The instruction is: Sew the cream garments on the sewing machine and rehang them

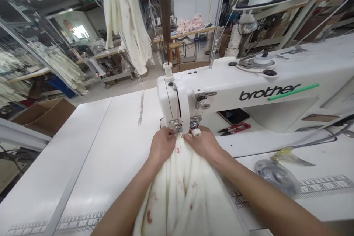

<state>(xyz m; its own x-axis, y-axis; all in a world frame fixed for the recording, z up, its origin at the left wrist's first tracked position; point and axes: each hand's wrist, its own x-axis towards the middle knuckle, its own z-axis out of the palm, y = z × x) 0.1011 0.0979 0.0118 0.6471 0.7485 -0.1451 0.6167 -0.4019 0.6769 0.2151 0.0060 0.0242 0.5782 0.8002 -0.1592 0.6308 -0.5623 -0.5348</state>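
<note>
Where fingers [172,135] pinch: fabric's edge [179,141].

both hands pinch a cream fleece fabric [188,195] with small red prints at the presser foot [179,128] of a white brother sewing machine [249,88], the left hand [162,145] just left of the needle and the right hand [204,143] just right of it. the fabric trails back from the machine between the forearms over the white tabletop [110,147]. red thread snips [235,129] lie under the machine's arm, and a clear plastic bag [278,175] rests to the right by a printed ruler strip [323,184].
</note>
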